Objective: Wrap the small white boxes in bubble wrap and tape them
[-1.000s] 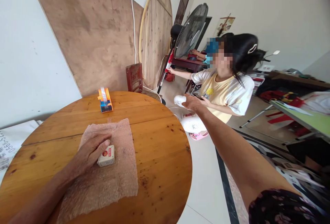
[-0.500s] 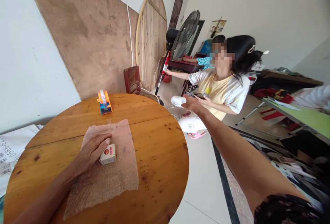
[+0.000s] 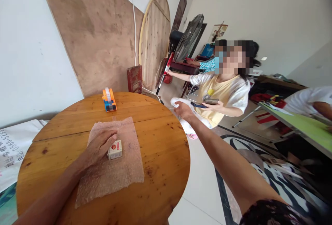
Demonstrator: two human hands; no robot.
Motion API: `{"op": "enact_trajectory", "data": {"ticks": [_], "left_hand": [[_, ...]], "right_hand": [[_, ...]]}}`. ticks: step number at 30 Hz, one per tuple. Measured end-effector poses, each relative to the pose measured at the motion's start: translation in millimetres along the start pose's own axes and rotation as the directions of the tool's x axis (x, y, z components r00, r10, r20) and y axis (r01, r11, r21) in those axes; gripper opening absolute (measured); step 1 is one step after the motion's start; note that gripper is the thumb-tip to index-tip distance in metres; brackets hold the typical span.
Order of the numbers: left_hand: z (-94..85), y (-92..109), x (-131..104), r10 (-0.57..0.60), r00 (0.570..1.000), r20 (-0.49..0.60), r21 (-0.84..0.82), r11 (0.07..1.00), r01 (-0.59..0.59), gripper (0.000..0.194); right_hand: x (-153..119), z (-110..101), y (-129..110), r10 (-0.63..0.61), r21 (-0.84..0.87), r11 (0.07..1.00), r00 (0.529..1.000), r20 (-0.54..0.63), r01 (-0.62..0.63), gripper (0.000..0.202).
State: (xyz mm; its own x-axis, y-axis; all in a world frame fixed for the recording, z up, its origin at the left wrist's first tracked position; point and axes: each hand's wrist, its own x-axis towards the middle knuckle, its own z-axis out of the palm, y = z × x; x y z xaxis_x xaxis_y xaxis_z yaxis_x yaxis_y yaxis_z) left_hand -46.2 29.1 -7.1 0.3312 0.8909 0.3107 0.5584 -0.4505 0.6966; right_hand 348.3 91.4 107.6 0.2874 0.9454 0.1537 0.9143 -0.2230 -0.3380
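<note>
A round wooden table (image 3: 166, 156) bears a sheet of bubble wrap (image 3: 124, 173). On the sheet rests a small pale box (image 3: 115, 152) with a red label. My left hand (image 3: 101, 145) lies flat beside the box, its fingers stretched out past it and its thumb along the box's edge. My right hand (image 3: 183, 110) reaches out beyond the table's right edge toward a seated person (image 3: 220, 93). Nothing shows in it, and its fingers are loosely bent, partly apart. The person holds two phones, a dark blue one (image 3: 198, 105) and a lighter one (image 3: 211, 101), close to my right hand.
An orange and blue tape dispenser (image 3: 109, 100) stands at the table's far side. Behind are a red chair (image 3: 135, 80), a standing fan (image 3: 189, 38) and a round wooden board (image 3: 155, 41) against the wall. At the right is a green table (image 3: 293, 118) with another person beside it.
My right hand has drawn back left from the phones, and the dark blue phone now sits with the other in the person's hand. My left hand stays by the box; the view shifted slightly.
</note>
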Motion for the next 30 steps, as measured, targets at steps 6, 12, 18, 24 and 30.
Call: {"op": "enact_trajectory", "data": {"ticks": [6,12,18,24,30], "left_hand": [[-2.3,0.0,-1.3,0.014,1.0,0.006,0.019,1.0,-0.014,0.053],[-0.5,-2.9,-3.5,-0.027,0.999,0.016,0.025,0.999,0.027,0.055],[0.8,-5.3,-3.4,-0.02,0.999,0.026,0.014,1.0,0.02,0.056],[0.1,-4.7,-3.3,-0.02,1.0,0.018,0.019,1.0,0.02,0.053],[-0.1,-0.1,-1.7,-0.007,1.0,-0.008,-0.002,1.0,0.007,0.053]], "right_hand": [[-94.4,1.6,25.4,-0.082,-0.092,0.993,0.985,-0.153,0.068,0.034],[-55.5,-39.5,77.1,-0.376,-0.722,0.679,0.907,-0.191,0.13,0.065],[18.4,-51.0,94.2,-0.38,-0.767,0.543,0.914,0.138,0.342,0.031],[-35.8,-40.8,26.2,-0.528,-0.396,0.745,0.837,0.14,0.537,0.024],[-154.3,-8.4,-16.7,-0.323,0.577,0.816,0.794,0.515,-0.042,0.025]]}}
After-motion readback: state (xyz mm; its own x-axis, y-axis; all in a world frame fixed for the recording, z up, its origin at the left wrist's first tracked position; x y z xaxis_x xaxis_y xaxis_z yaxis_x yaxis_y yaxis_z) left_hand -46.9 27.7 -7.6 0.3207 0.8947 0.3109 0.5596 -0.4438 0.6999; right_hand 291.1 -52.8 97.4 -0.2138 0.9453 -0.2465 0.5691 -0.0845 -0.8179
